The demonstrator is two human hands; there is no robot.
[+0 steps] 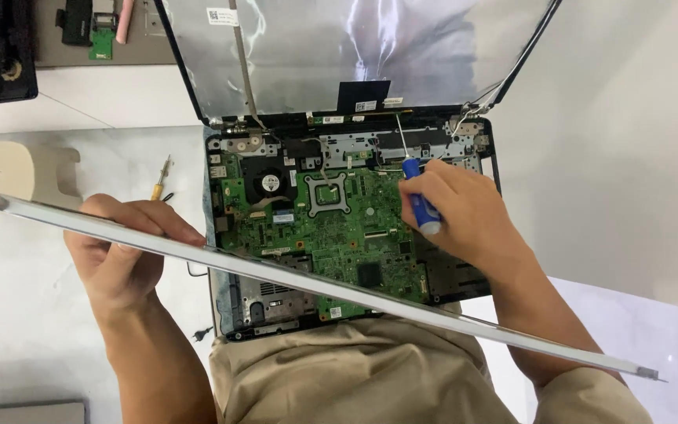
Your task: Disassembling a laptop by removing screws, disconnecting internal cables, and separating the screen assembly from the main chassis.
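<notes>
**Ana:** White counter (25, 298) is spreading under everything, isn't it? What is lying on it?

**Ben:** An opened laptop (355, 228), stripped so its green circuit board (339, 228) is showing, with the black fan (271, 183) at the upper left. The bare back of the screen panel (355, 47) is standing up behind it.

**Ana:** What are the hands doing?

**Ben:** The right hand (464, 216) is closing its grip around a blue-handled screwdriver (421, 200), pointing the shaft toward the hinge area at the board's upper right. The left hand (123, 251) is clamping its grip on a long thin silver strip (315, 279), which is slanting across the laptop's front edge.

**Ana:** So which step is this?

**Ben:** I judge a screw near the hinge is being worked. The tip needs seating squarely, while the strip needs keeping off the board.

**Ana:** Anything else nearby?

**Ben:** A yellow-handled screwdriver (158, 184) is lying left of the laptop.
</notes>
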